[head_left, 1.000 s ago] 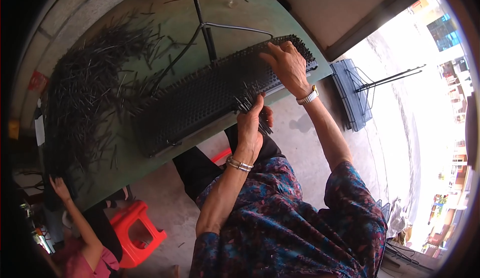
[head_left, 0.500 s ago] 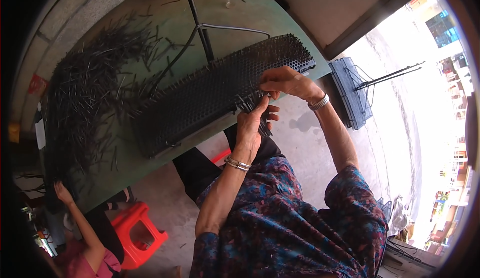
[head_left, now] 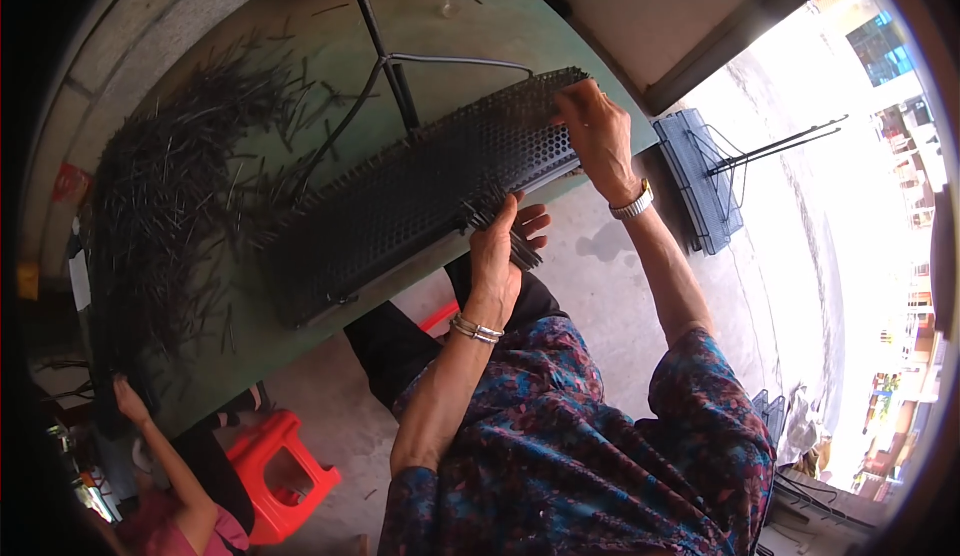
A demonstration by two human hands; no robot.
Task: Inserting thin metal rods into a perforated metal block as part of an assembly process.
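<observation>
Right hand [head_left: 600,134] back over the perforated black panel [head_left: 390,201]

Half a second ago your right hand was at the bundle of black sticks [head_left: 524,250]; now it is at the panel's upper-right end. Work has returned to the panel, which lies aslant mid-frame on the green table [head_left: 255,351]. Your left hand [head_left: 497,256] stays beside the near edge, thumb clamping the bundle, fingertips partly spread. Right: palm down, fingers blurred; opening and any held stick, cannot tell.
</observation>
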